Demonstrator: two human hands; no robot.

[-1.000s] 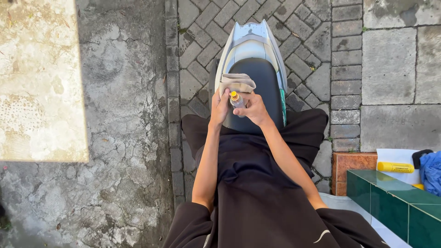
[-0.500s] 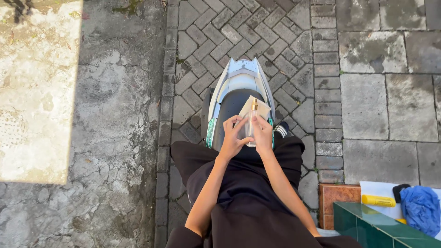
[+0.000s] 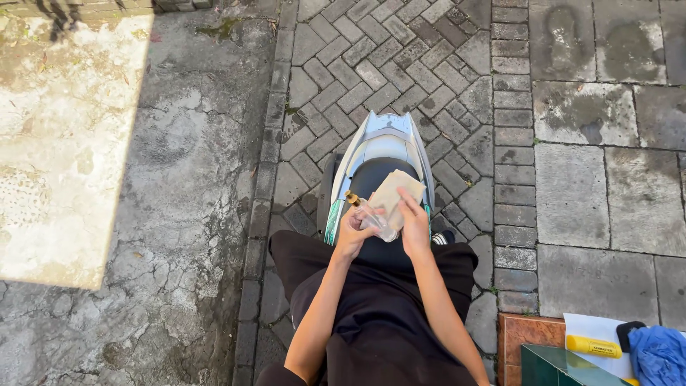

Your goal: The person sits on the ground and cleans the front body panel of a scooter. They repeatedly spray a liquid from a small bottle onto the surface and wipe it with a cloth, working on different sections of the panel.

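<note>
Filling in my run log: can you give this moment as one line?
left hand: holds clear bottle | right hand: holds beige cloth against it | under hands: scooter seat | ground: brick paving

I sat over a scooter point(image 3: 386, 146) parked on grey brick paving point(image 3: 400, 64). At my lower right, a yellow marker point(image 3: 594, 347) lay on white paper point(image 3: 593, 329) beside a blue cloth point(image 3: 659, 355).

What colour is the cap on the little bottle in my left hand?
Gold or brass-coloured, on a clear bottle held in the left hand; the head view shows it.
</note>
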